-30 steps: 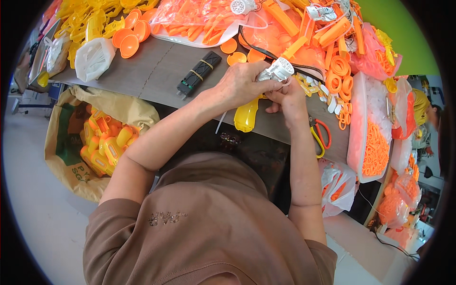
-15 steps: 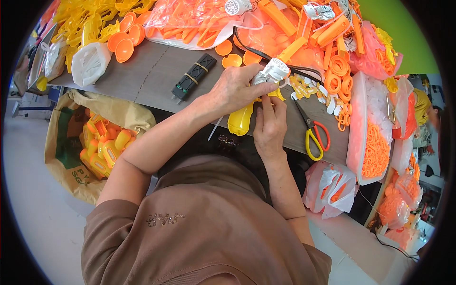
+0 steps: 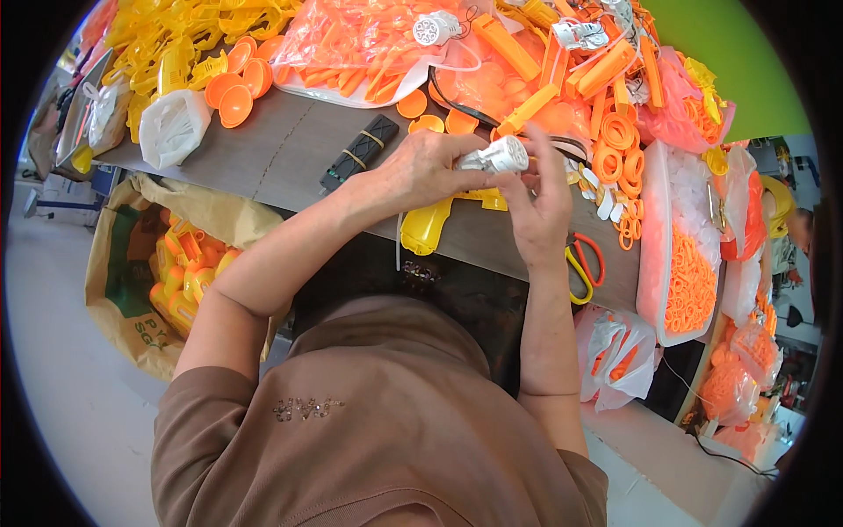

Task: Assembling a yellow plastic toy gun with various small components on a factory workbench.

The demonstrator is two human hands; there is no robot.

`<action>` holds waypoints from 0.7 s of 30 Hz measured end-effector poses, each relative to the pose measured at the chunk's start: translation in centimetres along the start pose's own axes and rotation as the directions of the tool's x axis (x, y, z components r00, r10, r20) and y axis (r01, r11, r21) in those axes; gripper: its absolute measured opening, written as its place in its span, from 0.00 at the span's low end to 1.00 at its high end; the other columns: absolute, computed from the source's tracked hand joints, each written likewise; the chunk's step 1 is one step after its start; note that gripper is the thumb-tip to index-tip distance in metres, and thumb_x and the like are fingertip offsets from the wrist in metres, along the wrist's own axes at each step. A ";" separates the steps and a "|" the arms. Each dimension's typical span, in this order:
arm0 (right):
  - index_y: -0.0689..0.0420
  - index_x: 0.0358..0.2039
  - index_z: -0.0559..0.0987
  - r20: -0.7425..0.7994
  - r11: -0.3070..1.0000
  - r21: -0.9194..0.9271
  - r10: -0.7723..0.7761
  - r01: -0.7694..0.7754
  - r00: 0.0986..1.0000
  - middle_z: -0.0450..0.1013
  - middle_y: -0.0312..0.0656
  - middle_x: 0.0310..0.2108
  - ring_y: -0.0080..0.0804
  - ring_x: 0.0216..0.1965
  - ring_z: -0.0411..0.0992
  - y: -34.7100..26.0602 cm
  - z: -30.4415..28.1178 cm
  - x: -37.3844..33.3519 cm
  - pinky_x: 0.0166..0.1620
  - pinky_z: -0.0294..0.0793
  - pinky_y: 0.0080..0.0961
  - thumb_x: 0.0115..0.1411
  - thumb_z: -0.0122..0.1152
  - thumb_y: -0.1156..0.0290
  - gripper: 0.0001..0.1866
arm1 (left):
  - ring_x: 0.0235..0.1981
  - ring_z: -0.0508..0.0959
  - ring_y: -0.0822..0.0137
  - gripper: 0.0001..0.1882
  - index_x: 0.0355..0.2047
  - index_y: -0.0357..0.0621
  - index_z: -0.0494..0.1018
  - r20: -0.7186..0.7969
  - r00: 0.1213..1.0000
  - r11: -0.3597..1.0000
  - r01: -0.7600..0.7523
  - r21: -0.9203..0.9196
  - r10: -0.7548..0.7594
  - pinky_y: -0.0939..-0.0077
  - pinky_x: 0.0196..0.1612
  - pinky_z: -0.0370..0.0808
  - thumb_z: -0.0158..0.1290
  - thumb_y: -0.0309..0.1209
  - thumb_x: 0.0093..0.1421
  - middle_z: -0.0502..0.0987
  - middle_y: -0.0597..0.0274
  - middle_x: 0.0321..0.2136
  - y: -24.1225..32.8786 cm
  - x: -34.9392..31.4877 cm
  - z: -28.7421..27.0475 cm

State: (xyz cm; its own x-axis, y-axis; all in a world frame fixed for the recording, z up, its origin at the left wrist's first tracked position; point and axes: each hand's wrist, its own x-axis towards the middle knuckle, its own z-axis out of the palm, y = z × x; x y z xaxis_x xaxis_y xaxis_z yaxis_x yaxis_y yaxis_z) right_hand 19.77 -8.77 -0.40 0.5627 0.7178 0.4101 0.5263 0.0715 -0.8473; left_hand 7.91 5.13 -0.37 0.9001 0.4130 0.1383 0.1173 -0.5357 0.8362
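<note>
My left hand [image 3: 430, 165] pinches a white cylindrical plastic part [image 3: 507, 155] with holes in its round end face. My right hand [image 3: 542, 206] is beside it, fingers stretched upward and somewhat blurred, the thumb close to the part's lower side. Whether that thumb touches the part I cannot tell. Under my hands a yellow plastic shell [image 3: 425, 228] lies at the table's front edge. Partly behind my right forearm are scissors [image 3: 583, 268] with red and yellow handles. A black block with bands round it [image 3: 360, 154] sits left of my left hand.
Orange and yellow plastic parts [image 3: 505, 48] heap up along the back. Orange cups [image 3: 235, 105] and a white bag [image 3: 174, 129] sit at left. A clear bin [image 3: 689, 281] of small orange rings stands right. Below left is a paper sack [image 3: 114, 290] of yellow-orange pieces.
My right hand has risen from the yellow shell to beside the white part, its fingers now stretched upward. The white part, still in my left hand, has tipped sideways and dropped slightly.
</note>
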 end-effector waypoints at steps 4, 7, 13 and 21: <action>0.62 0.52 0.71 0.076 0.999 -0.021 0.046 -0.044 0.996 0.70 0.38 0.43 0.21 0.42 0.68 0.8 0.2 0.7 0.42 0.70 0.17 0.60 0.57 0.78 0.19 | 0.24 0.77 0.65 0.29 0.48 0.39 0.72 -0.057 0.997 0.985 -0.037 0.168 0.047 0.72 0.28 0.73 0.64 0.42 0.49 0.76 0.54 0.23 0.8 -0.5 -0.4; 0.63 0.52 0.70 0.019 0.957 0.240 0.162 -0.162 0.987 0.70 0.38 0.41 0.21 0.41 0.69 2.2 0.1 0.5 0.42 0.69 0.17 0.61 0.54 0.76 0.18 | 0.19 0.75 0.66 0.26 0.45 0.37 0.69 -0.128 0.992 0.995 0.008 0.100 0.005 0.73 0.23 0.71 0.64 0.35 0.49 0.74 0.56 0.20 1.9 -2.2 -0.7; 0.62 0.52 0.69 -0.012 0.766 0.602 0.292 -0.226 0.956 0.71 0.37 0.41 0.21 0.40 0.69 5.0 0.5 -0.9 0.42 0.70 0.20 0.63 0.52 0.72 0.17 | 0.20 0.76 0.60 0.18 0.39 0.39 0.71 0.018 0.971 0.971 -0.236 -0.043 0.237 0.68 0.25 0.73 0.63 0.30 0.50 0.73 0.58 0.18 3.8 -7.3 3.3; 0.63 0.52 0.68 0.006 0.595 0.782 0.291 -0.186 0.957 0.70 0.39 0.43 0.26 0.43 0.69 4.7 0.8 -1.7 0.46 0.67 0.24 0.65 0.47 0.71 0.16 | 0.48 0.69 0.56 0.22 0.44 0.49 0.74 0.123 0.839 0.641 -0.491 0.590 0.530 0.65 0.45 0.69 0.54 0.21 0.46 0.71 0.56 0.46 1.3 5.5 -2.7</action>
State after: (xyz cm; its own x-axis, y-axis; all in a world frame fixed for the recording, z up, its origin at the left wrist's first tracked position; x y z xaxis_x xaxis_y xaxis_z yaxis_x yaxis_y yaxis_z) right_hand 20.74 -9.05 -5.32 0.6875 0.7119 0.1437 -0.2899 0.4504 -0.8445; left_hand 11.85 8.67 2.86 0.8692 -0.0278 0.4937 -0.1192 -0.9808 0.1547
